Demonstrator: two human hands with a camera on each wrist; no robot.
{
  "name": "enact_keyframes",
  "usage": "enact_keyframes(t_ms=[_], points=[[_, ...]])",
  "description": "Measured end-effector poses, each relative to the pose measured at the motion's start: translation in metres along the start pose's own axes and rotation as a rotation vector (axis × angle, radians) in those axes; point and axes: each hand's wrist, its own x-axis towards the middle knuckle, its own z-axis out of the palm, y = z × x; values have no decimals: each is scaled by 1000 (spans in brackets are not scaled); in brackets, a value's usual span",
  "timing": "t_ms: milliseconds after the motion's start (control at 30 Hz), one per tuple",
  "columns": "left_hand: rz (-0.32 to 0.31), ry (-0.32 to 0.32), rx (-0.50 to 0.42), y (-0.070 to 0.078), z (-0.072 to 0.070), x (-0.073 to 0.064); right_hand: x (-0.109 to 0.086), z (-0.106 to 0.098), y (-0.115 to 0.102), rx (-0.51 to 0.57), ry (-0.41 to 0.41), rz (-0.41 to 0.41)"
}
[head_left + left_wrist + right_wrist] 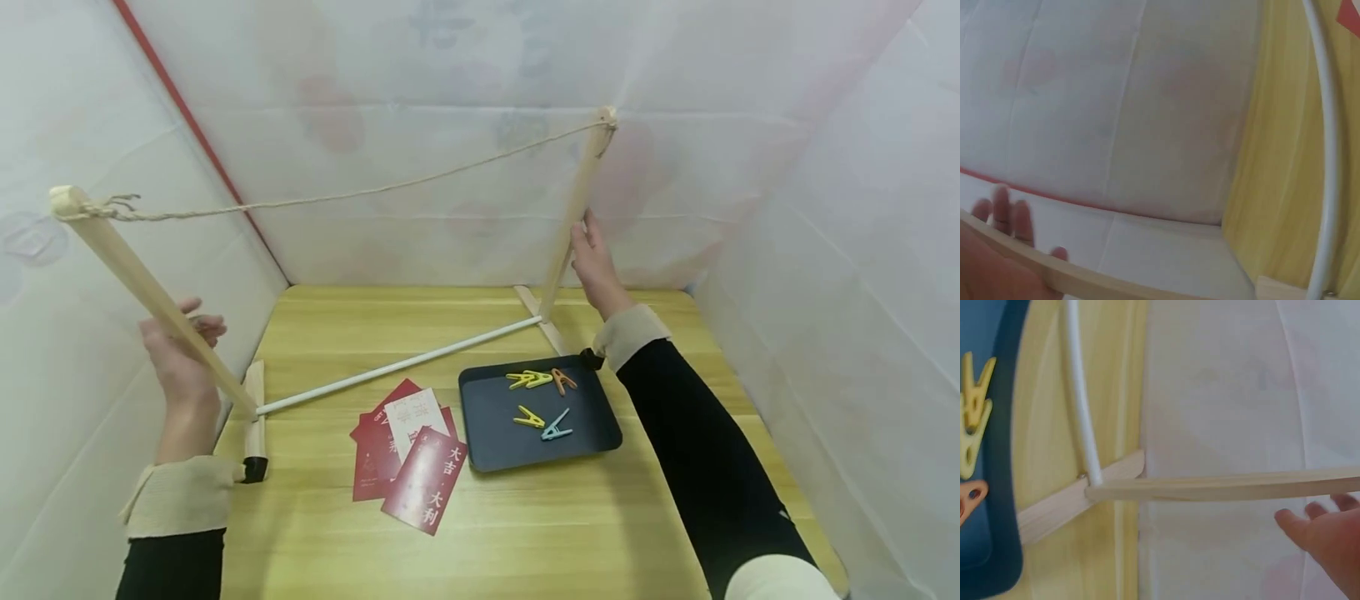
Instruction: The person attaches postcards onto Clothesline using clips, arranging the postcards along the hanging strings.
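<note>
A wooden stand has a left post (142, 279) and a right post (573, 208), joined low by a white rod (405, 362) and near their tops by a sagging twine (375, 190). My left hand (180, 358) is at the lower half of the left post, which crosses in front of the palm; its fingers extend loosely past the wood. My right hand (597, 267) is beside the right post, fingers fairly straight, fingertips right at its edge. In the right wrist view, the fingers (1294, 528) lie along the post's side without curling round it.
A dark tray (491, 454) holds several clothespins (531, 417) in yellow, orange and blue. Left of it lie overlapping red and white cards (423, 479). Pale sheeting (450, 250) walls the wooden table (525, 533) at the back and sides.
</note>
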Motion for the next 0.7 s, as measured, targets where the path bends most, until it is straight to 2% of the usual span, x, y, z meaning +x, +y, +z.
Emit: enact_keyframes(t_ms=[100,200,400,567,700], points=[[96,23,37,-10,5,-1,11,-5,3,73,17,-8],[136,4,43,-20,18,2,9,-21,9,107,68,-18],[117,-65,62,-26,36,7,-14,-46,11,49,123,-61],[67,-134,94,-29,42,11,-32,-58,10,-9,130,-96],[64,-164,105,-33,46,17,-42,-65,11,-53,142,-97]])
